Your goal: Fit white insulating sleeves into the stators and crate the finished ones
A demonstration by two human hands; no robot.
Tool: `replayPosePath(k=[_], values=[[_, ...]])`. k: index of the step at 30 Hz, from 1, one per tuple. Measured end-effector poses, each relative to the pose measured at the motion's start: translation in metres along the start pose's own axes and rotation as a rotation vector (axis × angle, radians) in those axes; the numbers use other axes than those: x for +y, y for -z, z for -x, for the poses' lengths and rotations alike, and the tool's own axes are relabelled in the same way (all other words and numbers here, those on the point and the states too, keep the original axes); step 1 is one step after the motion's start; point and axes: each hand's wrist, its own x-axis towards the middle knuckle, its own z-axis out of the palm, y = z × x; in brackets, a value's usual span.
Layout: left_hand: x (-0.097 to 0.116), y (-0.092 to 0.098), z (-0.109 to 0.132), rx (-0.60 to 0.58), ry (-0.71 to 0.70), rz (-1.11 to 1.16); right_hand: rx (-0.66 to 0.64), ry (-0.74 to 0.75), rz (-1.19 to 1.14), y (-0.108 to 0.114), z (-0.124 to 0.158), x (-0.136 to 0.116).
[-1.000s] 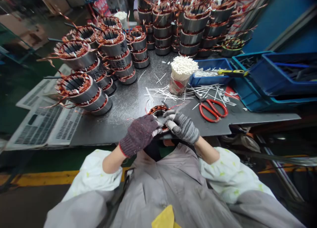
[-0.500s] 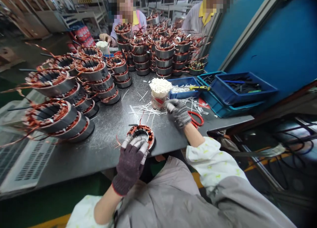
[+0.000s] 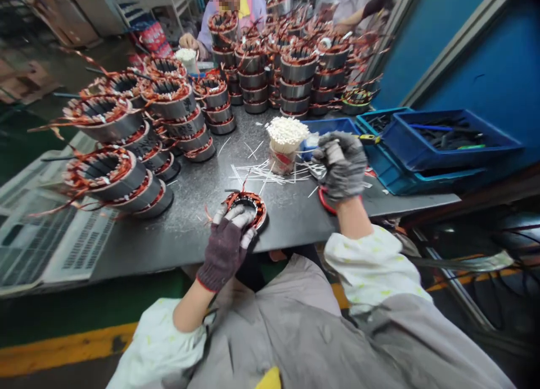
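My left hand (image 3: 225, 240), in a dark purple glove with pale fingertips, rests over the near left side of a wound motor stator (image 3: 260, 211). Its fingers reach across the ring's inner opening and grip the rim; part of the copper winding is hidden under them. My right hand (image 3: 343, 166), in a grey glove, is raised above the table with curled fingers. A thin white stick (image 3: 307, 151) points left from its fingertips. Just left of it stands a cup (image 3: 282, 162) packed with white sticks. Red-handled scissors (image 3: 327, 202) lie partly hidden beneath the right hand.
Stacked stators (image 3: 120, 169) stand at the left, more stacks (image 3: 297, 90) at the back. Loose white sticks (image 3: 253, 172) lie around the cup. Blue bins (image 3: 455, 158) with dark pieces sit at the right. A co-worker's hand (image 3: 189, 41) is beyond the stacks, near another cup (image 3: 187, 59).
My right hand has lifted away from the table beside the cup and moved right, its fingers now curled with a white stick. My left hand stays on the stator. The view has shifted.
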Motion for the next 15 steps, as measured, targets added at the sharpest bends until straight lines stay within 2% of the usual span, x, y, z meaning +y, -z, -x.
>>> replayPosePath(k=[1,2,5,7,10,13,15], values=[[0.001,-0.001,0.000,-0.009,0.021,-0.001,-0.002,0.034,-0.010,0.002,0.018,-0.009],[0.001,-0.002,-0.001,-0.029,0.038,0.004,-0.081,0.057,0.005,0.004,0.038,-0.018],[0.002,-0.001,-0.003,-0.094,0.080,0.046,-0.573,0.074,0.141,0.016,0.105,-0.044],[0.002,0.000,-0.004,-0.108,0.101,0.079,-0.734,0.073,0.180,0.025,0.142,-0.052],[0.001,0.000,-0.005,-0.097,0.134,0.097,-0.784,0.020,0.211,0.030,0.168,-0.050],[0.003,-0.001,-0.004,-0.095,0.179,0.095,-0.807,-0.019,0.212,0.018,0.162,-0.036],[0.006,-0.004,-0.005,-0.068,0.207,0.095,-0.768,-0.055,0.172,0.004,0.151,-0.026]])
